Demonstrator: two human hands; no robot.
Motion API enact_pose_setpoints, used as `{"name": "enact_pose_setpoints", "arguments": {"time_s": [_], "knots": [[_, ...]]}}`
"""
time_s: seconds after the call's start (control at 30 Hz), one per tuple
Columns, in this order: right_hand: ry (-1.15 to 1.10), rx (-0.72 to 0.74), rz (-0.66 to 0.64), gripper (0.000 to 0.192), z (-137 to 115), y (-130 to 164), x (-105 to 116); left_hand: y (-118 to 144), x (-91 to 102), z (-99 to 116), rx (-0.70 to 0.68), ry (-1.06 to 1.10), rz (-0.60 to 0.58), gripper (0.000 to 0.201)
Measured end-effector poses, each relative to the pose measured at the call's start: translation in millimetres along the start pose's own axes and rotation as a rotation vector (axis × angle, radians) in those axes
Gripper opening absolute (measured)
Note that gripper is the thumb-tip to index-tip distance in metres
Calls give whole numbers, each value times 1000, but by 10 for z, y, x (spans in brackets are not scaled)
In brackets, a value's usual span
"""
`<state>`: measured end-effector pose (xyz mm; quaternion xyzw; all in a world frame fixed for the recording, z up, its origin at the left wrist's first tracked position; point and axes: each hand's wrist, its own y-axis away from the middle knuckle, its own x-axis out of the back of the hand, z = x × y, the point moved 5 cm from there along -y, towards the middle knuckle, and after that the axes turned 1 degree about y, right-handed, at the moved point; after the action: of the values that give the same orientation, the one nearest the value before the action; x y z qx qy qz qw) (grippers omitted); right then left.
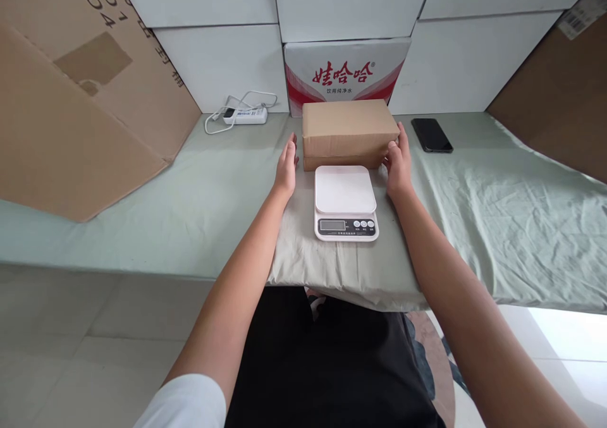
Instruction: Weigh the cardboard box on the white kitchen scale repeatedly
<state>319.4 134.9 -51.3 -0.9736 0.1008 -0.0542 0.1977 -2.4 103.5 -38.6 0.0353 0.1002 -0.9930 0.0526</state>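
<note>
Fingers (290, 146) of the left hand (286, 170) straight and together, palm facing the cardboard box (348, 128), just beside its left end, small gap visible. Right hand (399, 165) flat against the box's right end, fingers touching the lower corner, gripping nothing. Box sits on the green sheet (497, 213), right behind the white kitchen scale (345, 201). Scale platform bare. Black phone (431, 134) lies right of the box, power strip (245, 116) well to the left.
</note>
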Motion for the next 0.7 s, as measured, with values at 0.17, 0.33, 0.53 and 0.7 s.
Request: {"name": "enact_pose_setpoints", "arguments": {"time_s": [0.17, 0.33, 0.53, 0.7], "knots": [[-25, -21, 22, 106, -21, 0, -1, -42, -1, -47, -19, -10, -20, 98], [-31, 4, 30, 100, -47, 14, -18, -57, -5, -72, -14, 17, -19, 100], [-2, 13, -2, 97, -46, 9, -6, -65, -12, -95, -12, 33, -25, 96], [37, 55, -40, 95, -5, -7, 15, -35, -34, -60, -9, 25, -42, 96]]}}
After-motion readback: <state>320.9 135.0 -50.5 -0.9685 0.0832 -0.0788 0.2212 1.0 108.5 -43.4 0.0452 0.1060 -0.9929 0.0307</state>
